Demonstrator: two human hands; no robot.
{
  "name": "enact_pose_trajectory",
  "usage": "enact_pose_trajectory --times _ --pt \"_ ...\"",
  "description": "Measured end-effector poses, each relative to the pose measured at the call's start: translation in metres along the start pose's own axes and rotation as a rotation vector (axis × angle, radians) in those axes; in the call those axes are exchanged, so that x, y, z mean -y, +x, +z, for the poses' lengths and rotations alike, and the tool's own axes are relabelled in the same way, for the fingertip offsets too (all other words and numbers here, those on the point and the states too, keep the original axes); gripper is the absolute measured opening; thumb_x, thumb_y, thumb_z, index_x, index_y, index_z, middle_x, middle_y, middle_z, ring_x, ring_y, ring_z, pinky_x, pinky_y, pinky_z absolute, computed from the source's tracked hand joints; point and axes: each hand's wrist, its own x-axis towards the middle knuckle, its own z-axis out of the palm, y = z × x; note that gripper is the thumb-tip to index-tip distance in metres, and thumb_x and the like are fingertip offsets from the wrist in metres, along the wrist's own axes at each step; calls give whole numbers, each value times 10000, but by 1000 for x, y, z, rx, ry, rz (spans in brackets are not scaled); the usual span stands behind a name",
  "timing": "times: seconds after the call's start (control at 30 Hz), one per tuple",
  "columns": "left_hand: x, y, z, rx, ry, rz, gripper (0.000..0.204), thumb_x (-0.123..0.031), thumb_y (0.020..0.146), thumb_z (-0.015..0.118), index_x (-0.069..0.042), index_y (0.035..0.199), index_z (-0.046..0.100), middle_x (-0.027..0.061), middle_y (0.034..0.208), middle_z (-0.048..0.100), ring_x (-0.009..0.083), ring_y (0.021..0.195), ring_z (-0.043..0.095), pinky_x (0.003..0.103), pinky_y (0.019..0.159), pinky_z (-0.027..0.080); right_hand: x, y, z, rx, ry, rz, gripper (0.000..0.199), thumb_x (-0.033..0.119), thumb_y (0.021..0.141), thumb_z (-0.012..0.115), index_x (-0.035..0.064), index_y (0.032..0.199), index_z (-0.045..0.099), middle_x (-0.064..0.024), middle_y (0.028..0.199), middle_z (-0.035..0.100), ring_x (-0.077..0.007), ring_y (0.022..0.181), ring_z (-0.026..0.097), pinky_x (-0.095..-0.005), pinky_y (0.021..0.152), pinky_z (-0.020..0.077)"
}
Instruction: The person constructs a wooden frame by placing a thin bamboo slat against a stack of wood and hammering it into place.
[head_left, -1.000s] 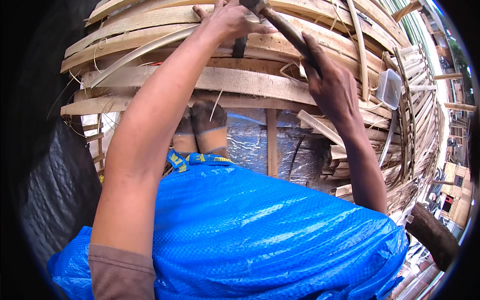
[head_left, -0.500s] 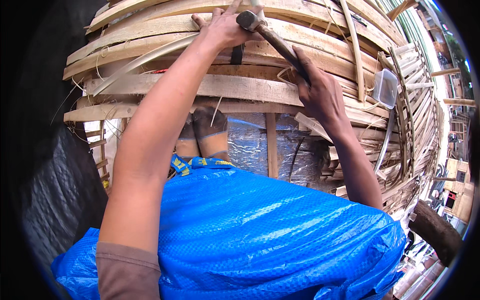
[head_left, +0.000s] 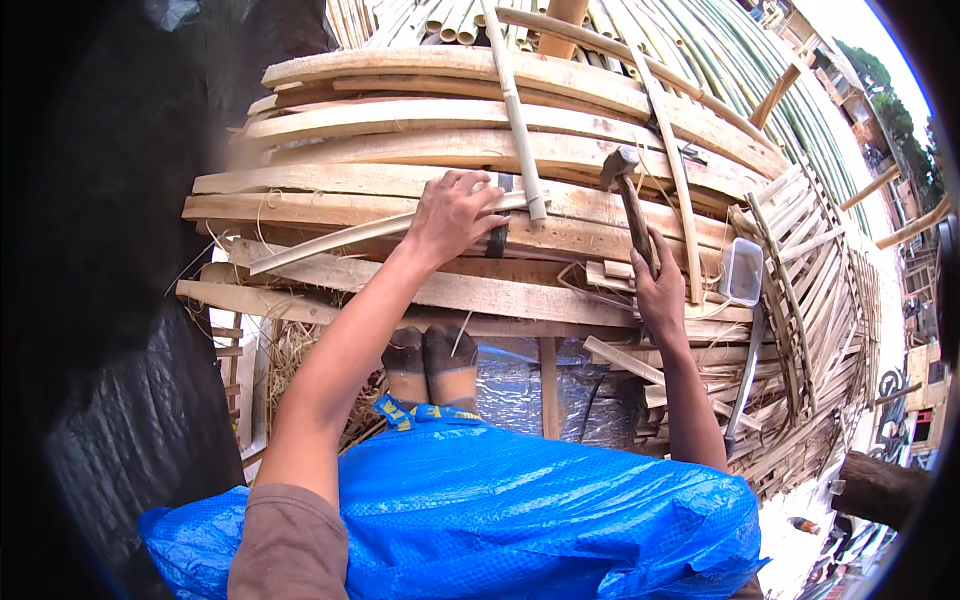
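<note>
My right hand (head_left: 662,290) is closed round the wooden handle of a hammer (head_left: 636,215), its dark metal head tipped up over the planks. Over at the left, my left hand (head_left: 452,215) grips a thin pale bamboo strip (head_left: 335,240) near its right end, fingers bent over it. That end lies at the lower tip of an upright bamboo stick (head_left: 515,120). Beneath both hands are long wooden planks (head_left: 350,150) laid crosswise, with a black band (head_left: 498,235) round some of them beside my left fingers.
A clear plastic container (head_left: 742,272) sits at the planks' right end, above a long blade (head_left: 746,375). Bamboo poles (head_left: 700,60) extend beyond. Split strips (head_left: 820,260) are heaped at right. Dark sheeting (head_left: 130,350) hangs at left; a blue apron-like sheet (head_left: 540,510) covers my lap.
The hammer has moved away from my left hand, to the right, with its head raised. My left hand stays at the bamboo strip. The view has shifted, showing more of the far side.
</note>
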Motion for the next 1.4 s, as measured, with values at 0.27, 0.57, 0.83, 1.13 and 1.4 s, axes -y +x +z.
enact_pose_trajectory --times 0.27,0.57,0.83,1.13,1.4 --pt "3 12 -21 41 122 94 373 -341 927 624 -23 1103 539 131 995 591 289 875 639 407 689 580 6 3 -4 -73 -192 11 570 201 936 599 124 1454 373 -257 797 665 -441 766 651 -509 674 477" --pt "20 -29 -31 202 236 192 424 -325 879 678 -99 1216 554 152 1247 590 323 1190 577 472 918 503 -4 -3 -6 -137 -434 -207 597 166 898 632 134 1438 379 -216 915 675 -424 793 659 -529 665 492" --pt "5 18 -146 -149 15 297 274 -153 936 623 -19 1171 580 140 874 624 304 637 676 401 516 588 -16 51 -3 -245 -572 -365 568 166 836 711 108 1357 492 -146 1047 642 -349 960 625 -456 824 481" --pt "32 75 -353 -260 -42 181 268 -244 1021 546 -18 1124 646 -23 734 514 31 581 419 228 506 356 -7 31 11 -187 -603 -275 601 279 825 720 100 1354 499 -179 1202 589 -356 1129 533 -473 952 382" --pt "8 65 -450 -297 -74 18 345 -364 972 622 -58 1120 679 -30 688 557 39 592 472 236 546 394 7 13 16 -207 -540 -392 646 230 787 707 68 1371 483 -231 1334 496 -408 1285 415 -515 1083 272"
